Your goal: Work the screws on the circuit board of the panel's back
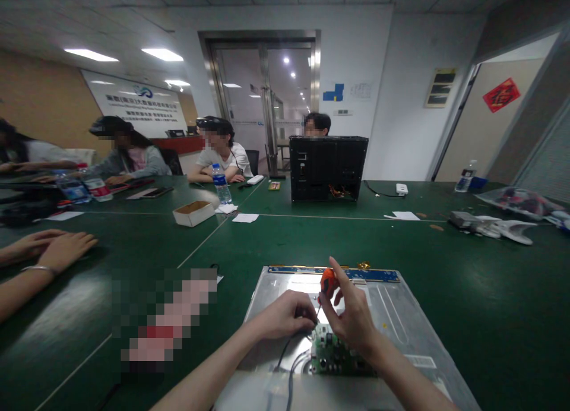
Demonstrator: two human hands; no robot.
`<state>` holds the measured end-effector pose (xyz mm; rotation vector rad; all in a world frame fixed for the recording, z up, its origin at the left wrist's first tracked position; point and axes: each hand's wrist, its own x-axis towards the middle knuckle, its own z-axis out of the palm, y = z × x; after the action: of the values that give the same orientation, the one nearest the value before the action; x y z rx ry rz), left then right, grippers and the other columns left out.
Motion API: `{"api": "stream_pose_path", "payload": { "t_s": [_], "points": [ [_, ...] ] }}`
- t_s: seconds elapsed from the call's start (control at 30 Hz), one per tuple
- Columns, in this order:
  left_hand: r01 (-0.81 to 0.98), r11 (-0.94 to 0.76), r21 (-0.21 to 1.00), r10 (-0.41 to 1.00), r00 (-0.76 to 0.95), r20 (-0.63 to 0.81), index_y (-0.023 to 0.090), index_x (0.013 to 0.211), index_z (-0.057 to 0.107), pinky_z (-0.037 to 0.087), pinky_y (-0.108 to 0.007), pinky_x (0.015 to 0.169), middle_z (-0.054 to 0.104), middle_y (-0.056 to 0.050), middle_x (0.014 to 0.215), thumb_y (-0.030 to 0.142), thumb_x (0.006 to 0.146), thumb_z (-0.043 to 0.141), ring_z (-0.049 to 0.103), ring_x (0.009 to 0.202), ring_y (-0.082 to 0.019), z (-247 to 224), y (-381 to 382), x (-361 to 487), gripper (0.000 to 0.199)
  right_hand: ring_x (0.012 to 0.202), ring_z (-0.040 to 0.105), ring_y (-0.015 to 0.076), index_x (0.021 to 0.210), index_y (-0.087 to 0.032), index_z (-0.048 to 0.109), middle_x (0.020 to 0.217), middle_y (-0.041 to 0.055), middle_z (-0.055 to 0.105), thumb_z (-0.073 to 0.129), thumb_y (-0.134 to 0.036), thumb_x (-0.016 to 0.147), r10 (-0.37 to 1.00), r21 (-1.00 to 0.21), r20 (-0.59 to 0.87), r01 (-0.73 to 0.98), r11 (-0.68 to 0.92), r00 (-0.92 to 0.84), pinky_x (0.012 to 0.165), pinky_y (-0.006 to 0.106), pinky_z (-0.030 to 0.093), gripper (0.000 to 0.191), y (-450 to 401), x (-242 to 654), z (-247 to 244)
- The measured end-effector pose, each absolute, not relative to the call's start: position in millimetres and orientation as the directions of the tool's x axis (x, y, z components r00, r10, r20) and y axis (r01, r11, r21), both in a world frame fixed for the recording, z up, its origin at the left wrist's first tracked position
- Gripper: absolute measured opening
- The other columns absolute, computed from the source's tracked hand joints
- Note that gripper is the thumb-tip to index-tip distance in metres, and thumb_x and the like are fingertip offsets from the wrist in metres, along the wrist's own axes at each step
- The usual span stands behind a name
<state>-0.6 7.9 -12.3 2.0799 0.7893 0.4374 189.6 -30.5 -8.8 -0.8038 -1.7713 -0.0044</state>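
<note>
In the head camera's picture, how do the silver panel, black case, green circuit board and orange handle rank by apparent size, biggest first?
1. Silver panel
2. Black case
3. Green circuit board, partly covered
4. Orange handle

From my feed, the circuit board [324,353]'s on the panel [403,319], screwdriver [328,281] over the panel too, computer case [328,168] straight behind it, box [194,215] behind-left.

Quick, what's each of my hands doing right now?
Left hand: fingers curled at the edge of the green circuit board; whether it's gripping anything can't be told.
Right hand: holding the orange screwdriver.
</note>
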Motion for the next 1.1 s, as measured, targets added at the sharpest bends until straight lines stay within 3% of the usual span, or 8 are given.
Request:
{"api": "stream_pose_path", "payload": {
  "t_s": [0.23,0.47,0.8,0.97,1.1],
  "points": [
    [0.344,-0.463,0.817,0.657,0.752,0.055,0.016,0.083,0.076,0.047,-0.026,0.073,0.071,-0.002,0.082,0.01,0.076,0.067,0.061,0.077,-0.018,-14.4,8.9,-0.8,0.012,0.062,0.061,0.0157,0.149,-0.025,0.035,0.09,0.004,0.065,0.056,-0.017,0.092,0.499,-0.38,0.855,0.488,0.786,-0.138,0.047,0.025,0.052,0.061,-29.2,190.4,-7.6],
    [0.351,-0.451,0.821,0.665,0.746,0.046,0.015,0.081,0.073,0.045,-0.025,0.07,0.069,-0.001,0.08,0.01,0.078,0.067,0.059,0.074,-0.017,-17.2,9.2,-0.8,0.008,0.06,0.06,0.016,0.156,-0.023,0.028,0.087,0.0039,0.065,0.052,-0.016,0.094,0.501,-0.364,0.853,0.521,0.772,-0.146,0.048,0.027,0.053,0.066,-29.7,189.3,-7.5],
    [0.396,-0.423,0.815,0.686,0.728,0.003,0.015,0.083,0.071,0.045,-0.025,0.069,0.068,-0.001,0.081,0.008,0.078,0.068,0.06,0.074,-0.016,-16.0,8.5,-0.9,0.009,0.062,0.06,0.0157,0.147,-0.026,0.038,0.09,0.0039,0.065,0.058,-0.018,0.093,0.497,-0.379,0.858,0.496,0.781,-0.127,0.046,0.025,0.051,0.058,-27.1,190.9,-10.1],
    [0.391,-0.407,0.826,0.704,0.71,0.011,0.015,0.08,0.07,0.044,-0.023,0.064,0.065,0.001,0.075,0.009,0.076,0.068,0.058,0.069,-0.015,-17.0,7.7,-0.6,0.008,0.061,0.059,0.0165,0.156,-0.025,0.031,0.087,0.0041,0.067,0.053,-0.017,0.096,0.478,-0.333,0.862,0.52,0.787,-0.17,0.049,0.027,0.052,0.064,-27.5,189.4,-8.6],
    [0.355,-0.434,0.828,0.675,0.737,0.038,0.015,0.083,0.071,0.045,-0.024,0.066,0.067,0.0,0.077,0.008,0.075,0.068,0.059,0.07,-0.016,-18.2,9.3,-0.6,0.011,0.059,0.062,0.0169,0.156,-0.022,0.027,0.087,0.0049,0.068,0.052,-0.015,0.094,0.493,-0.365,0.853,0.482,0.797,-0.169,0.048,0.028,0.053,0.067,-29.8,188.6,-11.9]
  ]
}}
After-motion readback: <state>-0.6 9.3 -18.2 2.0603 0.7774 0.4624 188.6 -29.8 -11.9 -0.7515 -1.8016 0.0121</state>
